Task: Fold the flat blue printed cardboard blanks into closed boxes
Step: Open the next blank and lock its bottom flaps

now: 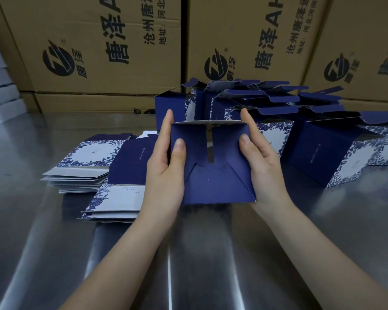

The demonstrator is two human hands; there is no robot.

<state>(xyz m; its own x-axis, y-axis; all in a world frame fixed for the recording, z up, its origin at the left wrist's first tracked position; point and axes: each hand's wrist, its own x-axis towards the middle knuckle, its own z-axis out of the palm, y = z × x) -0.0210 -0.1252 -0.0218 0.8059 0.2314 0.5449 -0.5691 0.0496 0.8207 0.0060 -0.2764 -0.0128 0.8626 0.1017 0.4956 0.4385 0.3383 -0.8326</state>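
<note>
I hold a dark blue box [213, 182] above the table, its interlocked bottom flaps turned toward me. My left hand [166, 162] grips its left side, thumb pressing on the left flap. On the right side my right hand [259, 162] grips it the same way, thumb on the right flap. A narrow gap shows between the two upper flaps. Flat blue printed blanks [92, 166] lie stacked to the left. Several erected boxes [329, 151] with open top flaps stand behind and to the right.
The work surface is a shiny metal table [188, 253]. Large brown shipping cartons [103, 48] with black print form a wall at the back. A white stack [0, 86] sits at the far left edge.
</note>
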